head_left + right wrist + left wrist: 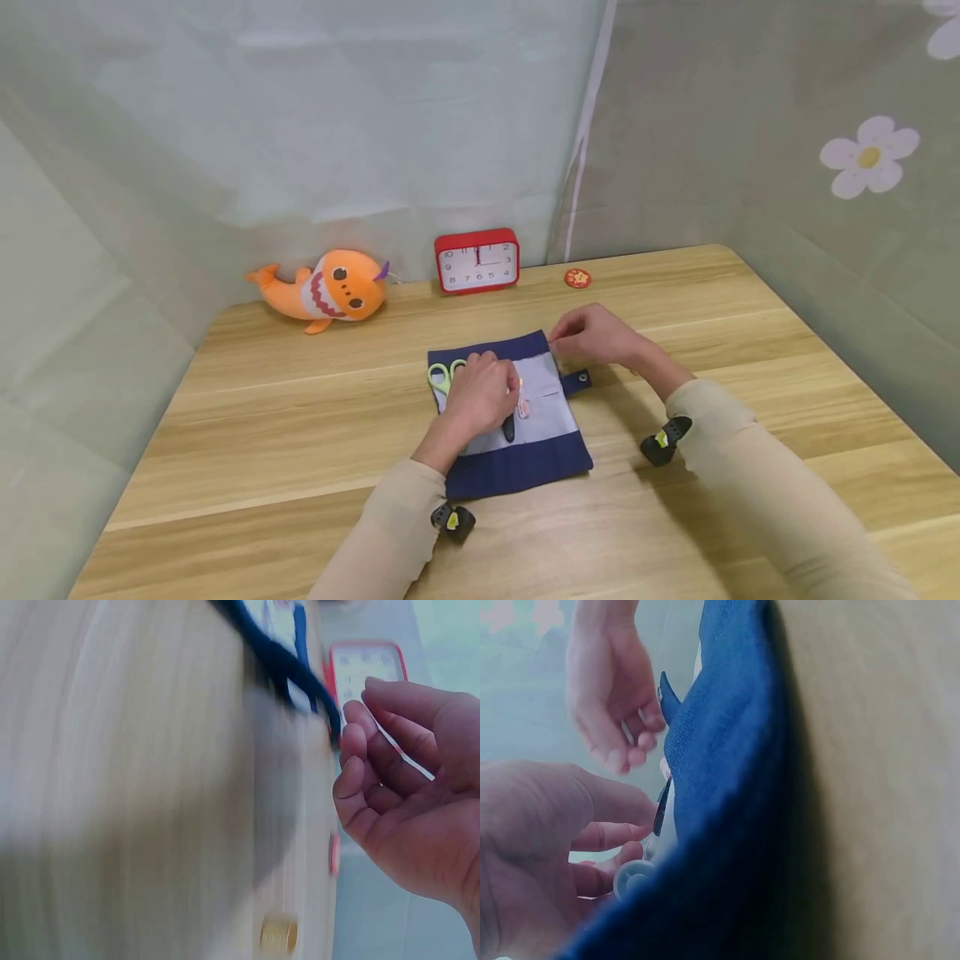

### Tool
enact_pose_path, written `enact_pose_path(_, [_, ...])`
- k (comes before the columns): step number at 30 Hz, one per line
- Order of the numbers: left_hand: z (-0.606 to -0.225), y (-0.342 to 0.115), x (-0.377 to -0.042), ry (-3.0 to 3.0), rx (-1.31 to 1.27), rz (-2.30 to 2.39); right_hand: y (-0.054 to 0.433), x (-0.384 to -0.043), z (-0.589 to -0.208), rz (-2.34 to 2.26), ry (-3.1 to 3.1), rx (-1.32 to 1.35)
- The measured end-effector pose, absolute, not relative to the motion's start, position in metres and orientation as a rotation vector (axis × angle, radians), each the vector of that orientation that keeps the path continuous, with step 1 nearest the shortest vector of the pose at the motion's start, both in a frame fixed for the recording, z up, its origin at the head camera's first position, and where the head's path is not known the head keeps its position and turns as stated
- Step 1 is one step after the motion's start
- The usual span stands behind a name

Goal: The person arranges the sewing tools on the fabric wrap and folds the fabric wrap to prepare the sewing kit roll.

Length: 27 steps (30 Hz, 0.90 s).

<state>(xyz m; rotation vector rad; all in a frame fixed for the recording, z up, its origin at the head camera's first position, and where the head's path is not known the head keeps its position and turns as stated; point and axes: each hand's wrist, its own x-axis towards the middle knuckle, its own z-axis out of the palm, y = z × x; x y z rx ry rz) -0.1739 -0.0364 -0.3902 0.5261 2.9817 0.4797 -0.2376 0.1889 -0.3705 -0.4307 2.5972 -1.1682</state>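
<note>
The desk [675,500] fills the lower frame. At its centre lies my blue pouch [517,471], unrolled. My left hand [480,398] rests on it, fingers curled around a dark pen [508,428]. My right hand [596,335] pinches the pouch's upper right corner. Green scissors [442,375] peek out left.

Table [300,433]: pale wood-grain surface, smooth, with a soft sheen. Roll-up pouch [517,467]: dark blue woven cloth, matt, coarse weave plain in the left wrist view; inner pocket panel [551,408] of lighter grey-blue cloth. Scissors [442,375]: green plastic handles, glossy. Clock [477,261]: red plastic case, shiny. Shark toy [330,287]: orange plush, soft and matt. Backdrop [375,108]: thin matt fabric, creased.
</note>
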Motion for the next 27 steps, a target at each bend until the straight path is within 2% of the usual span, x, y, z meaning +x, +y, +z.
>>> enact_pose_path(15, [-0.389, -0.033, -0.172, 2.981, 0.530, 0.511, 0.293, -0.216, -0.378, -1.134, 2.704, -0.185])
enact_pose_path(27, [-0.387, -0.024, -0.173, 2.970, 0.573, 0.557, 0.310, -0.209, -0.386, -1.119, 2.576, -0.241])
